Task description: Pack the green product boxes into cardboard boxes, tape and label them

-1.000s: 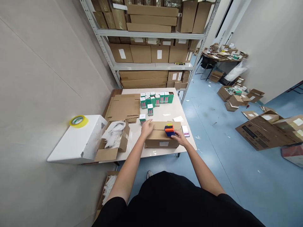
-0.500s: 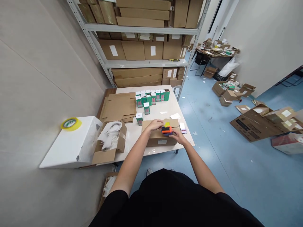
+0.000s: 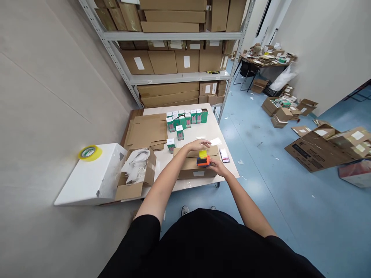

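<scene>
My right hand (image 3: 218,167) is wrapped round the side of an orange and blue tape dispenser (image 3: 203,161) with yellow tape on it. The dispenser is over the top of a closed brown carton (image 3: 185,173), whose front bears a white label. Just beyond the dispenser, my left hand (image 3: 199,144) hovers above the carton's far part, its fingers stretched out and holding nothing. A small green and white box (image 3: 171,146) stands left of the carton. To the right lies a small stack of white and purple cards or labels (image 3: 224,155).
Several green boxes (image 3: 188,120) stand at the table's back. Flattened cardboard (image 3: 147,131) and an open carton (image 3: 149,170) with white wrapping lie left. A yellow tape roll (image 3: 90,153) rests on a white block (image 3: 84,177). Behind the table rises a shelf rack (image 3: 174,78) of cartons.
My left hand has moved away from the tape dispenser, up and to the right, and its fingers have straightened. My right hand keeps the dispenser over the carton, almost unmoved.
</scene>
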